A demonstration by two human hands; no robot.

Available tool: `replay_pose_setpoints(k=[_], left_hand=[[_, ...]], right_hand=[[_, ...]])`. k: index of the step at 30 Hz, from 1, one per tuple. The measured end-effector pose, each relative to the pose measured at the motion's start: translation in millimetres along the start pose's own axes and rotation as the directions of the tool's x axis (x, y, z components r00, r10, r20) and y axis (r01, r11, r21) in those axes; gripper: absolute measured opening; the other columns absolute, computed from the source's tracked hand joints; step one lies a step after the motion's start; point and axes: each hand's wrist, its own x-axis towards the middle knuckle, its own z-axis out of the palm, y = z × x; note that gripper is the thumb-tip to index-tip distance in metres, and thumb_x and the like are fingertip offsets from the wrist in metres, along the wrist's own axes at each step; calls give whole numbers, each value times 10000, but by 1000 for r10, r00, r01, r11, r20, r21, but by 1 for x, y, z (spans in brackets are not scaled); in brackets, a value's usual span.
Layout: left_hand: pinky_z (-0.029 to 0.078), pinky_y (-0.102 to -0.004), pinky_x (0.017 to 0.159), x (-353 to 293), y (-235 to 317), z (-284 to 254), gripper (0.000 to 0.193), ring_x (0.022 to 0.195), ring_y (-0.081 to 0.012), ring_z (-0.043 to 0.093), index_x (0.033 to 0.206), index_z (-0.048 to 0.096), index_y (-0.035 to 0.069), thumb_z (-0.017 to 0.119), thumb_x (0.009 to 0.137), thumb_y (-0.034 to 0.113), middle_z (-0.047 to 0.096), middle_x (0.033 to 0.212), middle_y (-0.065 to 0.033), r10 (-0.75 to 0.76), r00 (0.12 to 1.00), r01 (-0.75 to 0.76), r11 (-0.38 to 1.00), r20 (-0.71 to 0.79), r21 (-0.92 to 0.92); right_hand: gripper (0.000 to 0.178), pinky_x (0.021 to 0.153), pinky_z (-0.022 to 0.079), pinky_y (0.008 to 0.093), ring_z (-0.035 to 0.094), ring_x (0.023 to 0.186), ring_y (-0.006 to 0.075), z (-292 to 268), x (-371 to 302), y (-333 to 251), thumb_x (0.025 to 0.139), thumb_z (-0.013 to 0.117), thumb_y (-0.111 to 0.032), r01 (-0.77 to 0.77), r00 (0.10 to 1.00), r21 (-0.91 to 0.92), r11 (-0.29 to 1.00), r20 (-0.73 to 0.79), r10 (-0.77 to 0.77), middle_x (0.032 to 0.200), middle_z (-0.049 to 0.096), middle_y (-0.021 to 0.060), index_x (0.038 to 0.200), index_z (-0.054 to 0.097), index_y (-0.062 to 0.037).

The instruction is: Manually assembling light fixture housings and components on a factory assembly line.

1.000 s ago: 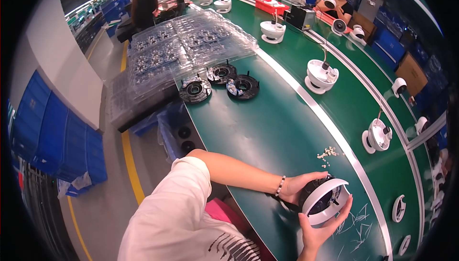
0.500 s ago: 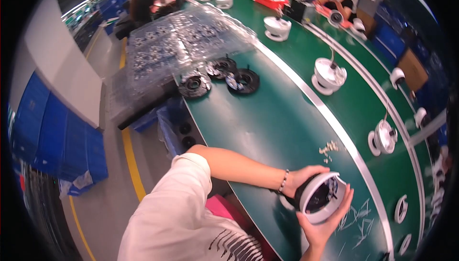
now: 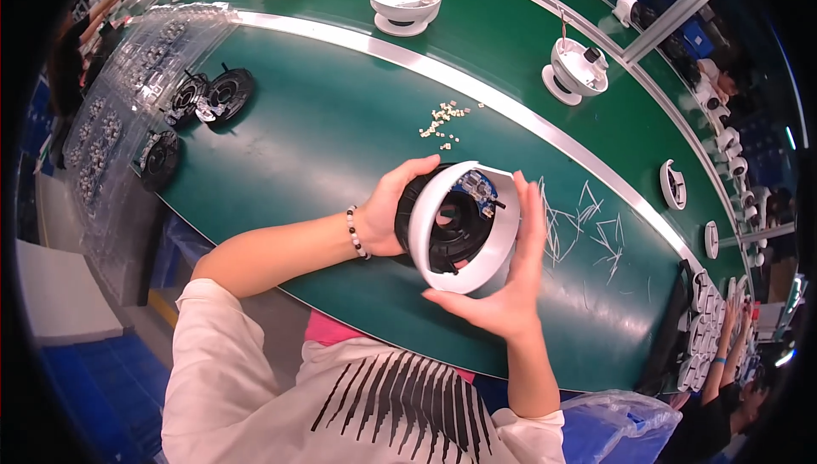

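Note:
Between my hands, just above the green table, is a white ring-shaped housing (image 3: 424, 230) with a black round base (image 3: 459, 239) and a small blue circuit board (image 3: 477, 187) inside it. My left hand (image 3: 385, 213) grips the black base from the left, its fingers partly hidden behind it. Around the white rim on the right curves my right hand (image 3: 519, 281), thumb at the lower edge and fingers along the side. The housing is tilted, so its open side faces me.
Small pale pieces (image 3: 442, 119) lie in a loose pile beyond my hands. Thin white strips (image 3: 587, 226) are scattered to the right. Black round bases (image 3: 225, 94) sit at the left beside clear trays (image 3: 128, 81) of parts. White camera housings (image 3: 404, 5) stand on the conveyor (image 3: 494, 39) behind a metal rail.
My view has swung to the right, so the held housing appears nearer the middle. Both hands still hold it, and its inside now shows more plainly.

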Motion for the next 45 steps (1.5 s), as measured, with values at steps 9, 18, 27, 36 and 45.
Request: replay_pose_setpoints(k=[9, 18, 27, 36, 45], left_hand=[[479, -308, 690, -8, -8, 16, 345, 761, -152, 577, 905, 605, 108, 463, 812, 409, 612, 864, -39, -5, 987, 3, 1000, -161, -10], [465, -329, 709, -17, 4, 13, 427, 756, -175, 581, 921, 609, 98, 466, 771, 471, 622, 890, -67, 19, 985, -6, 997, -172, 73], [455, -373, 795, -29, 32, -8, 452, 856, -217, 567, 1065, 519, 32, 392, 833, 398, 580, 987, -109, -140, 990, 141, 990, -26, 21], [469, -337, 772, -22, 23, -24, 436, 840, -188, 573, 986, 567, 48, 373, 849, 413, 590, 968, -102, -171, 981, 177, 982, -91, 66], [483, -358, 771, -28, 39, -10, 461, 857, -207, 578, 1035, 534, 22, 394, 847, 420, 577, 996, -136, -326, 945, 328, 940, -33, 92]], right_hand=[[1165, 976, 282, 388, 341, 1173, 295, 1, -2, 14, 411, 842, -307, -8, 997, 131, 991, 72, -1, 1302, 274, 176, 1304, 169, 20], [1204, 1002, 253, 384, 303, 1212, 286, 14, 6, 5, 403, 840, -252, -68, 995, 290, 955, 84, 45, 1339, 236, 186, 1323, 108, 8], [1232, 982, 283, 386, 320, 1204, 298, 14, 23, 10, 401, 844, -234, -112, 993, 426, 898, 68, 92, 1328, 239, 205, 1336, 72, -14], [1123, 962, 281, 421, 296, 1193, 346, 25, 16, 5, 414, 829, -294, 137, 967, -22, 990, 219, -129, 1334, 246, 199, 1311, 210, -23], [1240, 998, 244, 396, 318, 1211, 305, 23, 20, 20, 348, 857, -240, -43, 975, 475, 879, 210, -66, 1331, 245, 233, 1336, 134, -40]])
